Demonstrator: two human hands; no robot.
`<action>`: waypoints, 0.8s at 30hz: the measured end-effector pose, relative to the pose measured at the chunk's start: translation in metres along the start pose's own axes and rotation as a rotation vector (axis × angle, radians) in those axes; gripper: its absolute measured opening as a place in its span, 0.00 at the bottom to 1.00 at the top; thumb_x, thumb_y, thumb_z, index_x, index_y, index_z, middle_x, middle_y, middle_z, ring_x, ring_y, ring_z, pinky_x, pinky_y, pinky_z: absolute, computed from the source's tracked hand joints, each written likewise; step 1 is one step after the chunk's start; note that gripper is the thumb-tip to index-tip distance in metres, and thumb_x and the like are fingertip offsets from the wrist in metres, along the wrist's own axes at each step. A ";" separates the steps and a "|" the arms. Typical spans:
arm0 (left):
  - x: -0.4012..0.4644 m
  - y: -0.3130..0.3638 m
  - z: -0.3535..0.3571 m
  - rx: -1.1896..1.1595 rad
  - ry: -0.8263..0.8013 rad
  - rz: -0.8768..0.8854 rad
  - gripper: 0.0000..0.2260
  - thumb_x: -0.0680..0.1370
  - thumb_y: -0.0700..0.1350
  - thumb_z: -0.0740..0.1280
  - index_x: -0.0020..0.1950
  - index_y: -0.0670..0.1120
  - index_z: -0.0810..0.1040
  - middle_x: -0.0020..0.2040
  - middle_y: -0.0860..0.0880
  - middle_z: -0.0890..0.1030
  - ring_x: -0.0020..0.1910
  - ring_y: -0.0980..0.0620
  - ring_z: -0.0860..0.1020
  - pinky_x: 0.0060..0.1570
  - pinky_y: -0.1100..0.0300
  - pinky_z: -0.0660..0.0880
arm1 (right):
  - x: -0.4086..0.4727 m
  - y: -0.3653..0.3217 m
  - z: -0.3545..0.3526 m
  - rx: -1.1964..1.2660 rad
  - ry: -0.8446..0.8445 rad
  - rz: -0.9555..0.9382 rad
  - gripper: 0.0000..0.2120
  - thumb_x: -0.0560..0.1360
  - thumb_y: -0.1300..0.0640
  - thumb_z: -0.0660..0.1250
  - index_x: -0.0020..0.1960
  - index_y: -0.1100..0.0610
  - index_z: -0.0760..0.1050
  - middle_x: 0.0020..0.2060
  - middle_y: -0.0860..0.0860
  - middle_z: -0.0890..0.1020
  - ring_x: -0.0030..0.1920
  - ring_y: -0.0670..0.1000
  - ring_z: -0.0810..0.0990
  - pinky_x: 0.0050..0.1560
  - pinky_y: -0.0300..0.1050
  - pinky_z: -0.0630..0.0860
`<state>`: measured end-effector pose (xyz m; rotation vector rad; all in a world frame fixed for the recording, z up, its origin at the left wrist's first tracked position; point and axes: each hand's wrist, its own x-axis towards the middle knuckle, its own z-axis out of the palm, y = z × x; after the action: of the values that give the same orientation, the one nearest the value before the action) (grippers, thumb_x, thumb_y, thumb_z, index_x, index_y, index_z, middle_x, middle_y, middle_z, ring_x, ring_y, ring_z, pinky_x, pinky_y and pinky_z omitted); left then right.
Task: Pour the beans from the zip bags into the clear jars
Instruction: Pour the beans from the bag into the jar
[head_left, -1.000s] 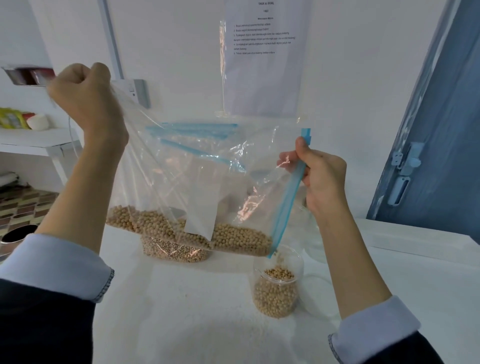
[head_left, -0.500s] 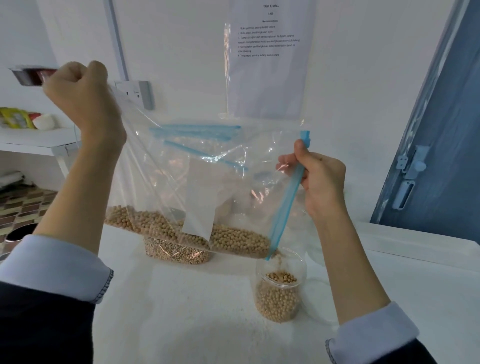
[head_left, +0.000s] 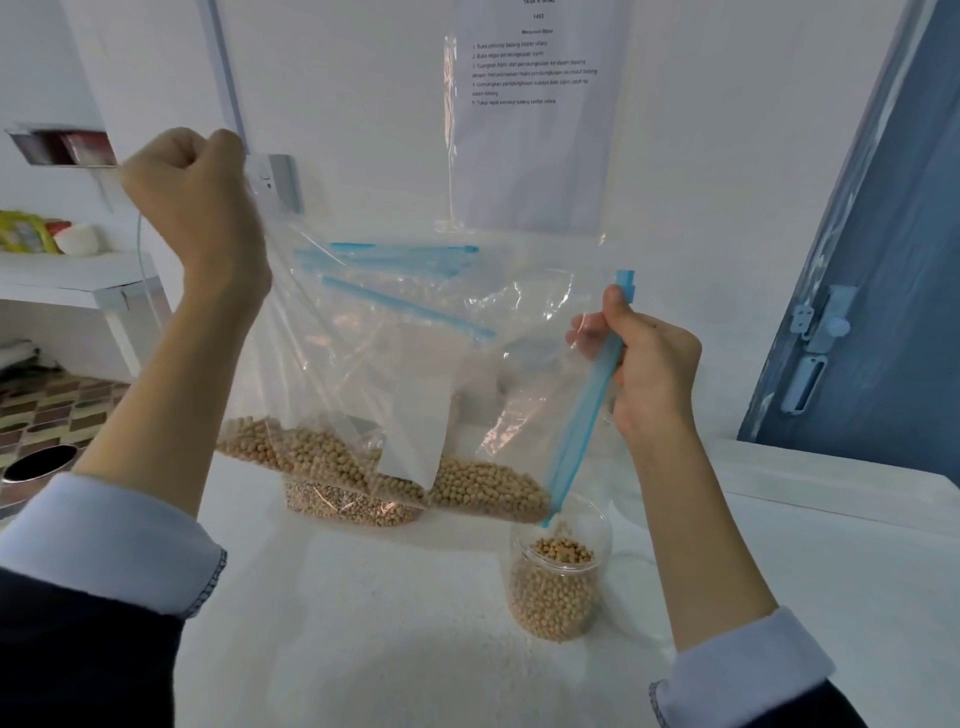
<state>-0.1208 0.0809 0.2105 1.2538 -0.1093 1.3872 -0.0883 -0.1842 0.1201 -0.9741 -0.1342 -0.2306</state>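
Head view: zip bag (head_left: 415, 374) tilted above the clear jar (head_left: 558, 587).
Left hand (head_left: 192, 208) grips its raised corner; right hand (head_left: 644, 364) pinches the blue zip edge; beans (head_left: 467, 488) pooled at its lowest corner, just over the jar.

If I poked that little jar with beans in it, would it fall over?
Probably not. The clear jar looks mostly full of beans, so it is likely heavy at the bottom. It stands upright on the flat white table. Tipped on its round side, it might roll.

Tilted zip bag (head_left: 415, 374) above half-filled jar (head_left: 558, 587)
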 end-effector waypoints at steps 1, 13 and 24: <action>-0.002 0.000 0.002 0.007 -0.018 0.007 0.15 0.59 0.36 0.59 0.23 0.49 0.54 0.24 0.51 0.51 0.30 0.44 0.51 0.30 0.56 0.50 | -0.001 0.000 0.001 -0.013 -0.008 0.002 0.13 0.74 0.62 0.70 0.33 0.66 0.77 0.25 0.54 0.79 0.28 0.51 0.80 0.40 0.46 0.81; -0.007 -0.004 0.009 0.065 -0.067 0.038 0.14 0.59 0.39 0.60 0.25 0.47 0.53 0.26 0.48 0.51 0.30 0.37 0.52 0.31 0.50 0.49 | -0.001 0.001 -0.003 -0.047 0.037 0.027 0.12 0.74 0.61 0.71 0.35 0.66 0.77 0.26 0.54 0.80 0.28 0.51 0.80 0.40 0.45 0.82; -0.003 0.000 0.005 0.066 -0.062 0.048 0.14 0.59 0.38 0.60 0.26 0.46 0.53 0.26 0.46 0.51 0.31 0.40 0.52 0.31 0.51 0.50 | -0.006 0.001 -0.006 -0.028 0.057 0.022 0.13 0.74 0.61 0.71 0.34 0.66 0.77 0.26 0.53 0.80 0.29 0.51 0.80 0.41 0.44 0.82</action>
<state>-0.1192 0.0756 0.2106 1.3566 -0.1382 1.4034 -0.0934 -0.1878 0.1151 -0.9951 -0.0680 -0.2406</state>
